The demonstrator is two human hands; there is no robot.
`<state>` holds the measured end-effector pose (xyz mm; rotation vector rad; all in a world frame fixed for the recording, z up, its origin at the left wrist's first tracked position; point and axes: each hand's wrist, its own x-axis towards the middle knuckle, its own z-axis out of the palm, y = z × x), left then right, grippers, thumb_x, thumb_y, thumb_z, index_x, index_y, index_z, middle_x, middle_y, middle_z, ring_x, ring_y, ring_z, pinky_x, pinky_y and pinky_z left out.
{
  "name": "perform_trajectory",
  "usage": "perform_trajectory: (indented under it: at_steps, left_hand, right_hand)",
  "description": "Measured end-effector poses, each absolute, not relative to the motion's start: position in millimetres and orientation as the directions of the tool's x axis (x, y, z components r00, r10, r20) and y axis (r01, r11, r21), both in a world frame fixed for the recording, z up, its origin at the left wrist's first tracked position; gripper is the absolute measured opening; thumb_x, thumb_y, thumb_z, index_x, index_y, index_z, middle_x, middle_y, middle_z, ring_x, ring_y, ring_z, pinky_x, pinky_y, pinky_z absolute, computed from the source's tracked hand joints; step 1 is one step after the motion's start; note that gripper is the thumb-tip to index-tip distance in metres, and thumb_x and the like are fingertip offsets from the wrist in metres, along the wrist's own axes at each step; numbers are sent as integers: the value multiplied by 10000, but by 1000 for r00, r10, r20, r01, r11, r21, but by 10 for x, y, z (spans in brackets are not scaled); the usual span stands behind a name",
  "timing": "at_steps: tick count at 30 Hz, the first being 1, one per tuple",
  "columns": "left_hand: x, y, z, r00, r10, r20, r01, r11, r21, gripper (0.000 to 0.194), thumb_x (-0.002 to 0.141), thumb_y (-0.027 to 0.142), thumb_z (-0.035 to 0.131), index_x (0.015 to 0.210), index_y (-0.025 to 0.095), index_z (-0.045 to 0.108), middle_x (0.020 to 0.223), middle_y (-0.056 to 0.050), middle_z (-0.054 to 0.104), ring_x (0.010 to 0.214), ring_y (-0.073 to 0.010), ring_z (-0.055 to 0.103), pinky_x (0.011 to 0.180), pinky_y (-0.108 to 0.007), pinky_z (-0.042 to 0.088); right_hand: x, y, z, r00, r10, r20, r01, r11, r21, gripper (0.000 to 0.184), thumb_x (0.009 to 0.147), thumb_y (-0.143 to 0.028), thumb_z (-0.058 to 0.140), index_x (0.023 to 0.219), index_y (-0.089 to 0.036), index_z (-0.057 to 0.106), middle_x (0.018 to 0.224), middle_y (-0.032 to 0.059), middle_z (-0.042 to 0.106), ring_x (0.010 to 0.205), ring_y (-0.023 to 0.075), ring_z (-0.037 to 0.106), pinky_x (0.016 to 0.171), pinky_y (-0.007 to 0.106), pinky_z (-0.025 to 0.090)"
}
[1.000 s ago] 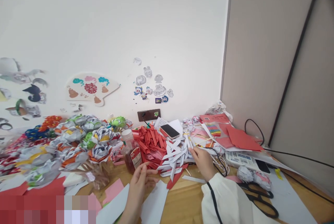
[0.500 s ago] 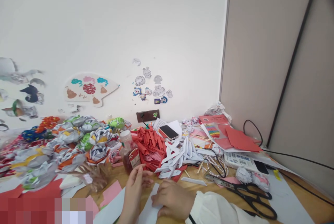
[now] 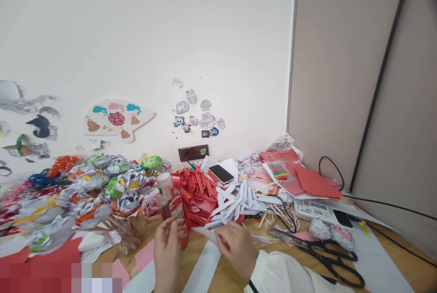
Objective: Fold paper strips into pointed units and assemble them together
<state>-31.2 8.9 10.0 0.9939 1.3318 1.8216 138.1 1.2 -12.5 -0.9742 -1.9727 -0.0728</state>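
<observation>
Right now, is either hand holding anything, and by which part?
The right hand has a narrow white paper piece pinched by one end, its other end pointing toward the left hand; whether that hand holds anything cannot be told.

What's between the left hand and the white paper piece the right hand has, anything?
Nothing visible blocks it: the white paper piece points from the right hand toward the left hand across an open gap. The red paper strip there seems to lie on the table.

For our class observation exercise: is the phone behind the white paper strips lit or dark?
Dark: the phone lies face up, plain black, with no picture or glow showing. Whether it is powered off, I cannot tell.
</observation>
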Motion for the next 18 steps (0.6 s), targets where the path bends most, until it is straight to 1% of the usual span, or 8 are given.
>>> perform_trajectory:
  at_steps: [2,4,6,7,8,11,14,18]
  left_hand:
    - [-227,69,75,-494,843,212,-28,-259,965,367,629,452,624,886,203,545,875,-39,629,783,-201,603,603,-263,493]
    - [-99,32,62,-337,923,187,-29,-209,977,386,567,451,666,826,171,609,874,-74,661,819,-245,614,672,-311,506]
    - [29,-16,67,-173,976,134,-27,-141,990,393,516,411,706,819,168,651,906,-90,690,880,-272,617,776,-337,488]
    - [79,-40,75,-141,982,123,-45,-131,990,397,495,392,718,823,175,660,925,-87,696,920,-278,608,808,-335,477]
    - [115,-61,86,-113,986,122,-39,-127,991,380,509,390,709,821,177,667,943,-86,696,967,-280,591,843,-335,459]
    - [142,-94,111,-72,990,121,-37,-124,992,356,536,421,685,785,167,681,924,-90,703,978,-284,583,859,-344,446]
    - [106,-77,105,4,992,128,-77,-128,989,390,565,465,662,788,147,683,856,-99,710,887,-275,610,798,-347,472]
    - [81,-38,87,35,989,140,-73,-138,988,395,542,468,686,766,142,687,801,-92,709,807,-258,620,771,-337,471]
  right_hand:
    - [1392,-11,-56,-112,655,747,624,632,-460,161,812,-150,427,723,-186,557,682,28,582,673,160,507,604,265,363]
    - [1382,-20,-23,-18,684,729,561,611,-559,154,804,-159,451,700,-181,562,715,33,573,699,159,509,629,269,379]
    - [1354,-19,-24,8,726,688,488,598,-636,149,794,-175,478,682,-178,576,714,30,557,678,147,510,610,254,391]
    - [1336,-17,-33,0,748,663,450,592,-668,149,789,-181,489,674,-177,584,704,26,551,659,140,509,591,243,393]
    - [1317,-15,-44,-17,766,642,415,590,-693,151,785,-184,497,669,-177,592,695,24,548,648,136,509,578,235,396]
    - [1268,-18,-65,-85,786,612,342,600,-724,162,780,-186,509,650,-179,605,689,23,554,671,139,516,608,236,410]
    - [1255,-50,-24,-142,796,589,324,600,-732,168,773,-169,513,633,-177,606,697,20,554,696,142,515,662,250,412]
    - [1310,-98,94,-199,801,565,325,598,-733,142,721,-95,516,658,-173,616,779,28,560,772,153,515,707,261,408]
